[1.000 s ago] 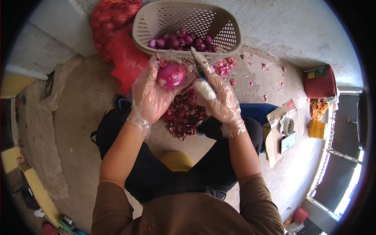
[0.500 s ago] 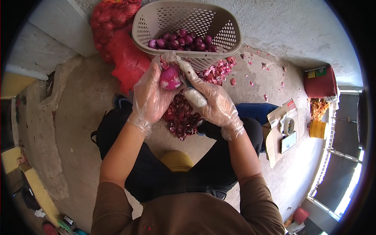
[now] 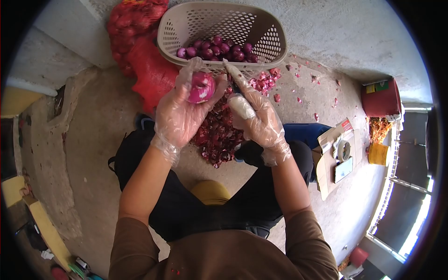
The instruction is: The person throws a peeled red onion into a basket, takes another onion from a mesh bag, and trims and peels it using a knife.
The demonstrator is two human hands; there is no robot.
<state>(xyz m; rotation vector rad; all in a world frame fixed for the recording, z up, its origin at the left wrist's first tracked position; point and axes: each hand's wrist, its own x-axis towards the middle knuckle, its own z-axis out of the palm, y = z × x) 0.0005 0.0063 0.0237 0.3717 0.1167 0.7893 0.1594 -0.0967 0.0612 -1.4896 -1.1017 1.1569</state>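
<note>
While the left hand (image 3: 179,116) was half-curled around a red onion (image 3: 201,88), likely steadying it, the right hand (image 3: 262,123) gripped what looked like a knife (image 3: 236,87), forefinger extended, probably for control. Basket (image 3: 256,35) at twelve o'clock, peelings (image 3: 217,142) at six from it, apparently within easy reach.

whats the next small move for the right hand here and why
Probably ease the right hand in toward the onion: the left hand holds it up, pale patches show on its surface, and the dark tool in the right hand is apart from it.
</note>
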